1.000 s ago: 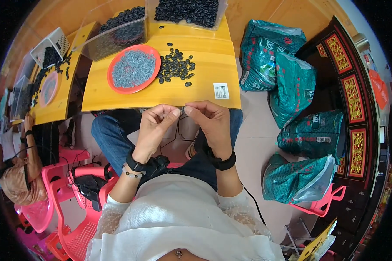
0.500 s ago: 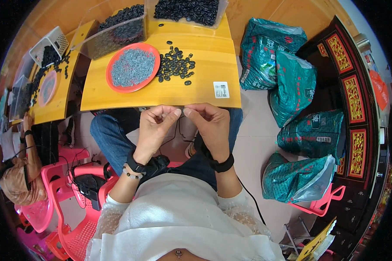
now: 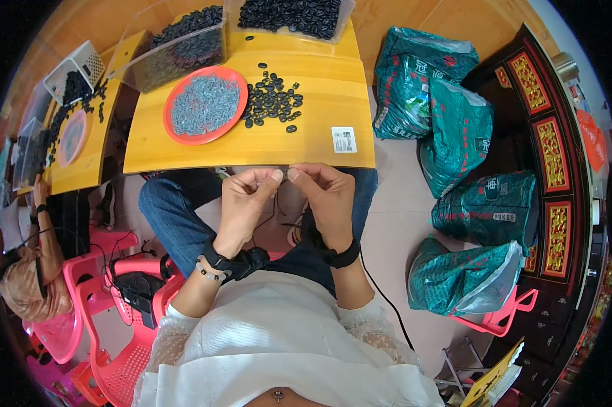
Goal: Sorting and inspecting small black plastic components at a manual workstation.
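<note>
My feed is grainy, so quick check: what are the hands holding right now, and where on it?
The left hand and right hand pinch something tiny between their fingertips, just below the yellow table edge. What it is, and which part, cannot be told.

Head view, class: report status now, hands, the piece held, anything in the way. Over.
Left hand and right hand pinched together at fingertips on a tiny piece, too small to identify. Loose pile of small black oval beads on yellow wooden table, untouched. Nothing in the way.

Single head view, looking steeply down, close over yellow table (image 3: 251, 146).
</note>
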{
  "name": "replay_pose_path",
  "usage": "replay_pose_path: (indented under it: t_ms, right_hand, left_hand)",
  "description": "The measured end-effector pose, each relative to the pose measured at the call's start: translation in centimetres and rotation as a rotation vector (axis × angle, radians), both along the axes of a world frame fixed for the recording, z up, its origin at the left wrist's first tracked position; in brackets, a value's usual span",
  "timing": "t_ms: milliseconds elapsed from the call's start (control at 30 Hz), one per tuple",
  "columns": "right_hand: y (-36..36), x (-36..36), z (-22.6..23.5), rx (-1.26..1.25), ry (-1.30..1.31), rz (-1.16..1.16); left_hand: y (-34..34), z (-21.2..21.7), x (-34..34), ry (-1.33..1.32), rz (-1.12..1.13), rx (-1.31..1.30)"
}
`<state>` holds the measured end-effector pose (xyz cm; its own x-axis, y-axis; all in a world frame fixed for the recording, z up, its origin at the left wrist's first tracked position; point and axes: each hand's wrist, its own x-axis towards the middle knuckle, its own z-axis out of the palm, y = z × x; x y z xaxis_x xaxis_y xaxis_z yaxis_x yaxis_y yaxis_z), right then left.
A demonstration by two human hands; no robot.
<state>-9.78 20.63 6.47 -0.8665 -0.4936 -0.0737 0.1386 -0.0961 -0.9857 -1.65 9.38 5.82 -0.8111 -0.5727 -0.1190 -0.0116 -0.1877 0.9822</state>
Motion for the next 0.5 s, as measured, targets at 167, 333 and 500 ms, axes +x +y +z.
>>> replay_pose_path:
  t_ms: [167,333,500]
  right_hand:
    - [-0.29,-0.20,-0.54,-0.054,0.015,-0.023]
    - [-0.24,-0.30,-0.56,-0.030,0.020,-0.035]
    - [-0.21,-0.28,-0.57,-0.043,0.007,-0.029]
  left_hand:
    - [-0.63,-0.42,0.06,0.040,-0.041,0.101]
    - [-0.60,0.02,-0.08,0.011,0.001,0.191]
    - [-0.57,-0.16,-0.11,0.023,-0.016,0.162]
